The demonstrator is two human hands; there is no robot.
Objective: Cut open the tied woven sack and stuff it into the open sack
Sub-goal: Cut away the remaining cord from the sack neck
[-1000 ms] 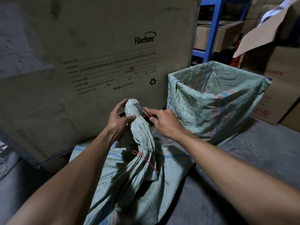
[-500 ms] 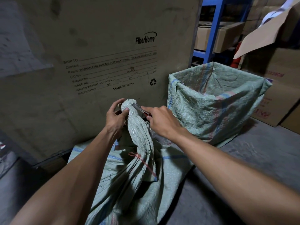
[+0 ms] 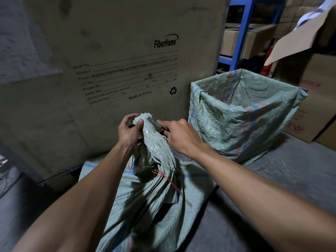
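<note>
My left hand grips the twisted neck of the tied woven sack, which lies on the floor before me. My right hand holds a knife, its blade against that neck. The open sack stands right of the tied one.

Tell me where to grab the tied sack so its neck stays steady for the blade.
Grip the tied sack at the very top of its twisted neck, from the left, as the left hand does. The gathered neck stands upright and narrow enough to wrap. That keeps fingers opposite the cutter in the right hand, well above the red tie.
</note>
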